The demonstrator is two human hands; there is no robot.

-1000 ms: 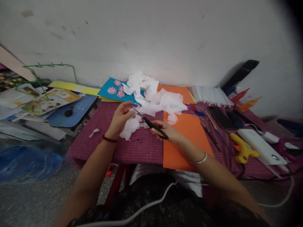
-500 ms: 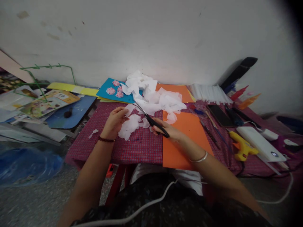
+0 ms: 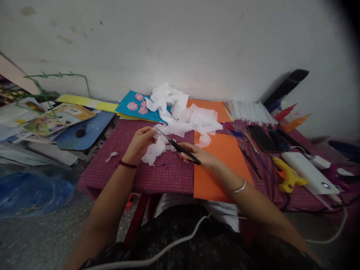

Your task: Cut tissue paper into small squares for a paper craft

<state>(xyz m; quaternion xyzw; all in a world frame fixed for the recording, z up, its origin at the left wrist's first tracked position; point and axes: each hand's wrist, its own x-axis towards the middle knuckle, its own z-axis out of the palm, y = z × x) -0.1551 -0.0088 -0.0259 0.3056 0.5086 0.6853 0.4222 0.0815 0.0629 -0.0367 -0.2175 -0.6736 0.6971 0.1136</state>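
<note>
My right hand (image 3: 198, 155) is closed round the black handles of the scissors (image 3: 177, 146). Their metal blades point up and left, with the tips beside the fingers of my left hand (image 3: 143, 141). Thumb and fingers of that left hand are pinched on a small piece of white tissue paper (image 3: 157, 132), partly hidden by the fingers and blades. Just below lie cut white tissue scraps (image 3: 152, 153) on the checked cloth (image 3: 165, 180). Behind the blades spreads a crumpled heap of white tissue paper (image 3: 194, 118).
Pink-and-white paper clusters (image 3: 132, 106) sit on a blue sheet (image 3: 125, 103) at the back. An orange sheet (image 3: 222, 172) lies under my right forearm. To the right are a phone (image 3: 261, 137), a yellow glue gun (image 3: 287, 174) and a white power bank (image 3: 309, 172) with cables.
The scissors' tips have swung left and down, close to my left fingers. Less of the tissue piece in my left hand shows now. The view has shifted slightly.
</note>
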